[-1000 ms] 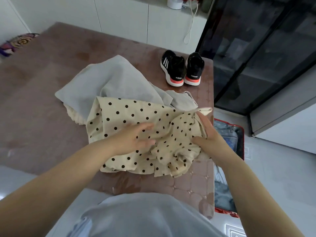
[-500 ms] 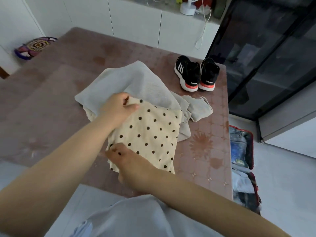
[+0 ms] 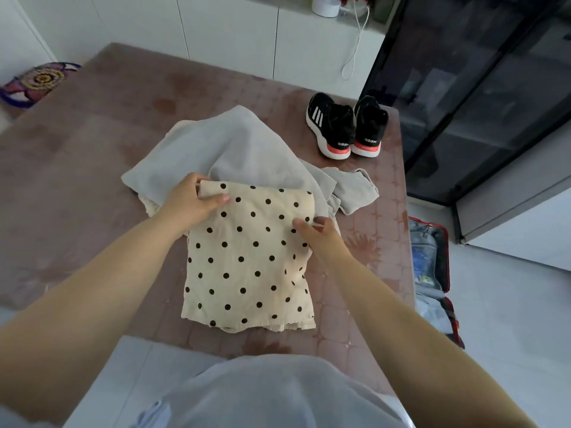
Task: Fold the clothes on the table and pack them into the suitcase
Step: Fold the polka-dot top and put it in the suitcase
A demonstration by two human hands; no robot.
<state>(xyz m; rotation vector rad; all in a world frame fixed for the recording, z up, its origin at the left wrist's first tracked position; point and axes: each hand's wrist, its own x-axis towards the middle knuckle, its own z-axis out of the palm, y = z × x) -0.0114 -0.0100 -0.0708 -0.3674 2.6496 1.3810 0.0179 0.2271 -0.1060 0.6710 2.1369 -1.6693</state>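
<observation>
Far right: pair of black trainers (image 3: 346,128) with white stripes and coral heel soles, just beside each other, heels facing near. Along the far wall: white cabinets (image 3: 231,35), with a white round-based appliance (image 3: 326,6) on top, cut off by the frame, and a white cord (image 3: 355,47) hanging down the front in a loop. On the right: tall dark glass doors (image 3: 479,88) in black frames. Far left: colourful patterned cushion (image 3: 37,83), purple-edged. Near right: pale floor tiles (image 3: 509,304)
</observation>
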